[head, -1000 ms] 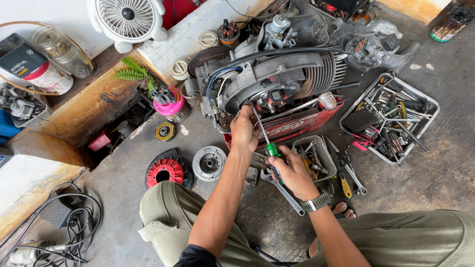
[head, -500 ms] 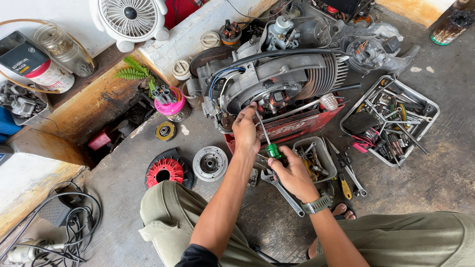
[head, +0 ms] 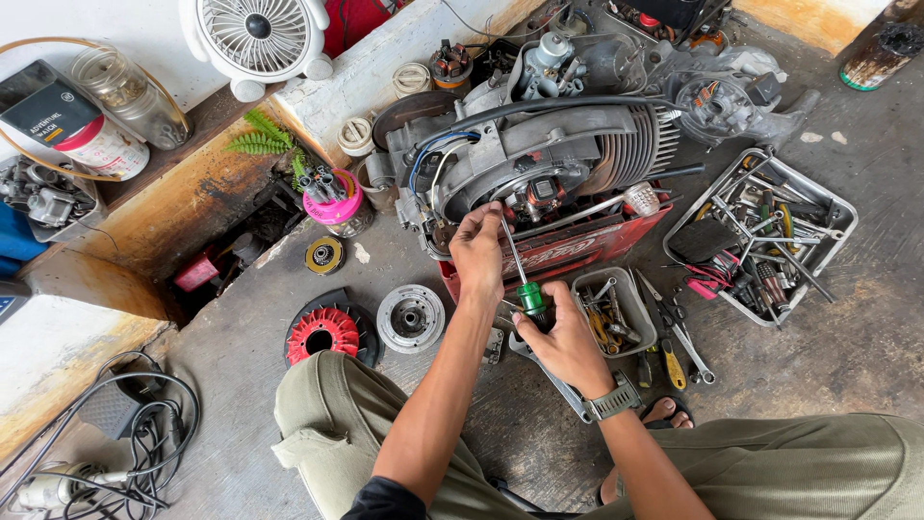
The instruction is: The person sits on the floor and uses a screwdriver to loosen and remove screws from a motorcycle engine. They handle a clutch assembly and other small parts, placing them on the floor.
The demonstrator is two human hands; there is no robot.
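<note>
A grey small engine (head: 558,144) with cooling fins rests on a red crate (head: 577,246) on the concrete floor. My right hand (head: 563,337) grips the green handle of a screwdriver (head: 520,270), whose shaft slants up to the engine's open side. My left hand (head: 478,252) pinches the shaft near its tip, right against the engine. A watch sits on my right wrist.
A red fan wheel (head: 322,332) and a grey round flywheel (head: 410,318) lie left of my arms. A small grey tray (head: 616,308) of bits and a wire tray (head: 770,241) of tools sit to the right. Loose wrenches (head: 674,337), a pink cup (head: 332,202), a white fan (head: 258,37), cables (head: 115,453).
Both hands have stayed on the screwdriver at the engine with only a slight shift; the view has drifted a little.
</note>
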